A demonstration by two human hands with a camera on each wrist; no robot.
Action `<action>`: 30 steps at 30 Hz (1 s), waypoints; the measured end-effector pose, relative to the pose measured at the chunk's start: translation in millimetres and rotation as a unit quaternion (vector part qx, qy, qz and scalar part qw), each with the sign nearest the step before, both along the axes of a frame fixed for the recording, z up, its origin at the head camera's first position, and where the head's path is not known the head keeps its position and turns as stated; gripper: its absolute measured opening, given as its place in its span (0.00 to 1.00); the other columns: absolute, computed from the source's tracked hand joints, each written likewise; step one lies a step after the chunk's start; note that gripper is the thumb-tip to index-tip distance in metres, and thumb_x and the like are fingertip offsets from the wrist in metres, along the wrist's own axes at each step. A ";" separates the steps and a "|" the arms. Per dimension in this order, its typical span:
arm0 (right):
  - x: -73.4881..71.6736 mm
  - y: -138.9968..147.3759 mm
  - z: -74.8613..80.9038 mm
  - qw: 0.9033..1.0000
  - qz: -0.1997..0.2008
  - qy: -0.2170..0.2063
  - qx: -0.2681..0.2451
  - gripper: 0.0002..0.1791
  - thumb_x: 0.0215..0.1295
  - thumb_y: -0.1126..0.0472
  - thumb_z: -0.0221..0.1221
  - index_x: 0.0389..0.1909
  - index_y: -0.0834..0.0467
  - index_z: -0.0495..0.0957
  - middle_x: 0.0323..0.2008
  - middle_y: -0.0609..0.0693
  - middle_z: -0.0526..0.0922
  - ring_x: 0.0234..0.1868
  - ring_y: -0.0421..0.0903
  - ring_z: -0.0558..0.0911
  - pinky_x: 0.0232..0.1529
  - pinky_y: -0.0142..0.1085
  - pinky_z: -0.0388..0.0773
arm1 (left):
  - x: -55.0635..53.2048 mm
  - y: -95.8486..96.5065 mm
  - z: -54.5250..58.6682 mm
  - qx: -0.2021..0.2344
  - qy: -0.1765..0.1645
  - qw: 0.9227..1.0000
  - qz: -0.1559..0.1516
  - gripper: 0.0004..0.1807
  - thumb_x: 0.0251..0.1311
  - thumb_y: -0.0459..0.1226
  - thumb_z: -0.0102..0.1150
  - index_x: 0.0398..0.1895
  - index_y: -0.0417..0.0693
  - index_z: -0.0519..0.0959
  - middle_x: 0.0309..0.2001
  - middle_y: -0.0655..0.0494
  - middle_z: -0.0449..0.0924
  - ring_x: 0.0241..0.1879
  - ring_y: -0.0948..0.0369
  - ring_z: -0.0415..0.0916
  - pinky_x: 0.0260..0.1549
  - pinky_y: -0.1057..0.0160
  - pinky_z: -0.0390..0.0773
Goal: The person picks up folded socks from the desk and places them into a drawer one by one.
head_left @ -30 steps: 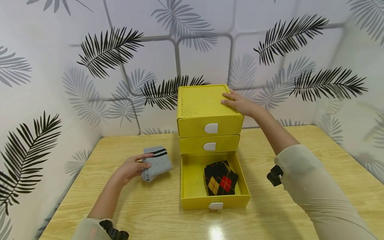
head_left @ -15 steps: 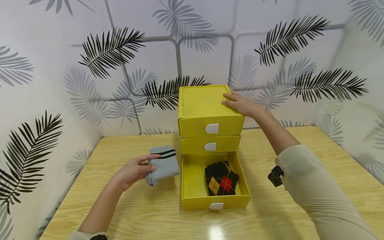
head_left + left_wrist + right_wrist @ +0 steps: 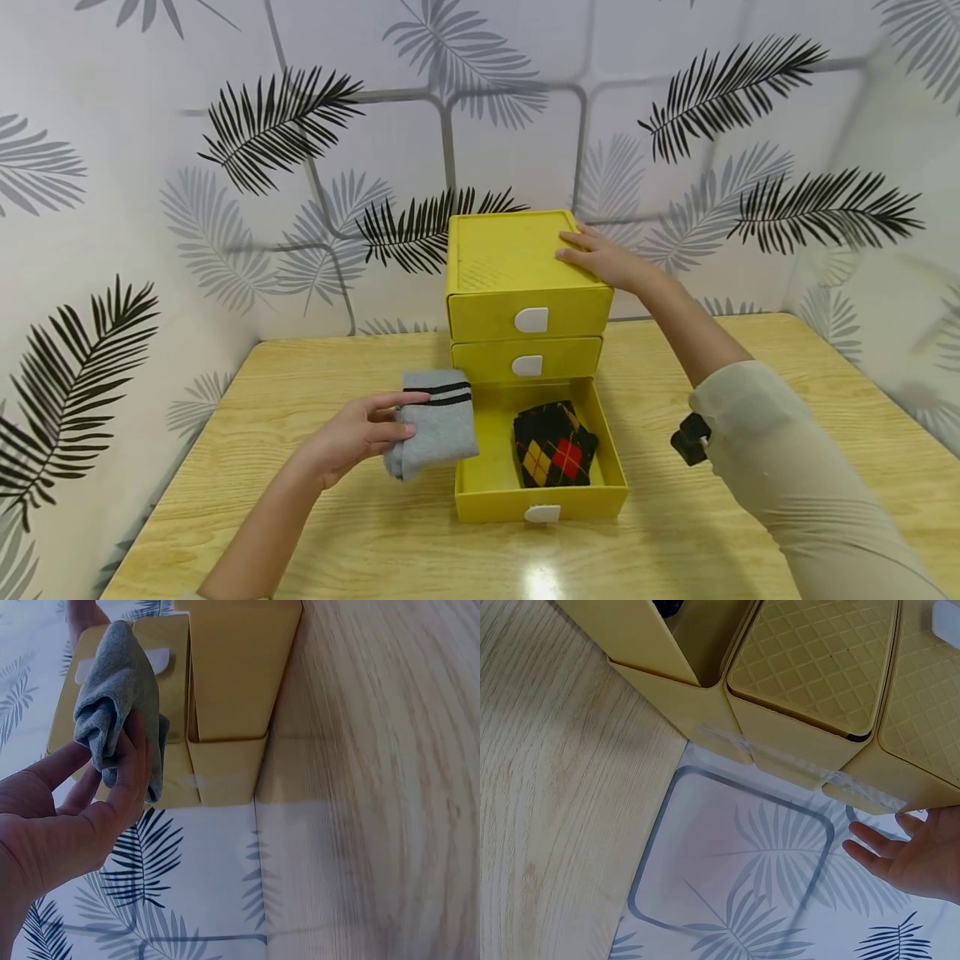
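Observation:
Between thumb and fingers, my left hand pinches a folded grey sock with two black stripes. The sock is held in the air, its right edge overlapping the left wall of the pulled-out bottom drawer in the head view. Inside that drawer, toward its right side, lies a folded black argyle sock with red and yellow diamonds. My right hand rests on the right edge of the top of the yellow drawer unit, fingers extended. The left wrist view shows the grey sock gripped from below.
Two upper drawers are closed, each with a white handle. The unit stands on a wooden table, near the back edge. Behind it hangs a wall covering with leaf prints.
My left hand has carried the grey sock rightward, from over the table to the drawer's left wall. My right hand has stayed on the unit's top edge.

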State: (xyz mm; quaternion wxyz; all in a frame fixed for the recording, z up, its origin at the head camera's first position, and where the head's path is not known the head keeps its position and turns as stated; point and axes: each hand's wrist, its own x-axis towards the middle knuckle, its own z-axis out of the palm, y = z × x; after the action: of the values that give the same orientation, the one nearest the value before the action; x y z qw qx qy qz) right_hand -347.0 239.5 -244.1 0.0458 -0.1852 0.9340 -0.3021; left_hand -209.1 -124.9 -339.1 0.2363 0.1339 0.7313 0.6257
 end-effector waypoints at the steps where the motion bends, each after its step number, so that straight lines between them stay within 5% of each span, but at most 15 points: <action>1: 0.1 0.0 0.2 1.000 0.000 0.000 0.000 0.35 0.71 0.45 0.40 0.71 0.60 0.46 0.71 0.58 0.33 0.69 0.58 0.34 0.62 0.58 0.33 | 0.8 2.2 0.1 0.000 0.000 1.000 -0.004 0.27 0.61 0.31 0.55 0.64 0.39 0.65 0.42 0.47 0.65 0.42 0.56 0.66 0.51 0.53 0.67; 3: 0.7 0.0 0.9 1.000 0.000 -0.001 -0.001 0.35 0.71 0.46 0.40 0.71 0.60 0.46 0.71 0.58 0.33 0.69 0.58 0.33 0.62 0.58 0.33 | 2.3 7.1 0.1 0.001 -0.002 1.000 -0.013 0.27 0.61 0.31 0.55 0.64 0.39 0.65 0.36 0.50 0.65 0.41 0.56 0.66 0.51 0.52 0.67; 11: 1.4 -0.4 2.0 1.000 -0.004 0.001 0.003 0.34 0.72 0.46 0.40 0.71 0.60 0.46 0.71 0.59 0.33 0.69 0.57 0.34 0.62 0.58 0.33 | 4.8 32.2 -6.9 -0.011 0.006 0.999 -0.030 0.24 0.60 0.29 0.55 0.62 0.40 0.69 0.44 0.47 0.68 0.40 0.58 0.69 0.53 0.48 0.66; 15: 2.1 -0.6 2.0 1.000 -0.005 -0.001 0.002 0.34 0.72 0.46 0.40 0.71 0.60 0.46 0.71 0.59 0.33 0.69 0.57 0.34 0.62 0.58 0.33 | 1.9 45.2 -11.9 -0.023 0.014 0.999 -0.034 0.23 0.60 0.28 0.55 0.61 0.40 0.70 0.34 0.50 0.66 0.34 0.59 0.67 0.43 0.57 0.72; 20: 4.4 -1.0 2.3 1.000 -0.006 -0.005 -0.002 0.35 0.71 0.45 0.40 0.71 0.59 0.46 0.71 0.58 0.33 0.69 0.56 0.33 0.62 0.58 0.33 | -3.3 62.0 -19.2 -0.068 0.056 0.996 -0.021 0.22 0.58 0.28 0.57 0.57 0.44 0.74 0.44 0.47 0.72 0.36 0.58 0.68 0.33 0.63 0.73; 23: 5.1 -1.6 2.3 1.000 -0.007 -0.006 -0.007 0.34 0.71 0.45 0.40 0.71 0.59 0.46 0.71 0.57 0.33 0.69 0.56 0.33 0.62 0.58 0.33 | -5.1 72.4 -21.8 -0.118 0.099 0.988 -0.010 0.21 0.57 0.28 0.58 0.55 0.45 0.76 0.50 0.47 0.71 0.36 0.58 0.67 0.27 0.65 0.71; 30: 3.6 -1.3 2.3 1.000 -0.002 -0.007 -0.012 0.35 0.71 0.46 0.40 0.71 0.60 0.46 0.71 0.58 0.33 0.69 0.57 0.33 0.62 0.58 0.33 | -5.8 95.4 -23.6 -0.219 0.197 0.956 -0.016 0.21 0.54 0.25 0.60 0.53 0.43 0.78 0.54 0.41 0.71 0.10 0.65 0.48 0.13 0.70 0.58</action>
State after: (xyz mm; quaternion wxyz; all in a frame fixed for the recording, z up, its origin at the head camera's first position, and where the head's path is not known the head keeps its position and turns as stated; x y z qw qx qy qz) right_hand -343.4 238.2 -241.7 0.0491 -0.1814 0.9304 -0.3146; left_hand -214.8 -29.4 -362.7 0.1214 0.2110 0.8801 0.4076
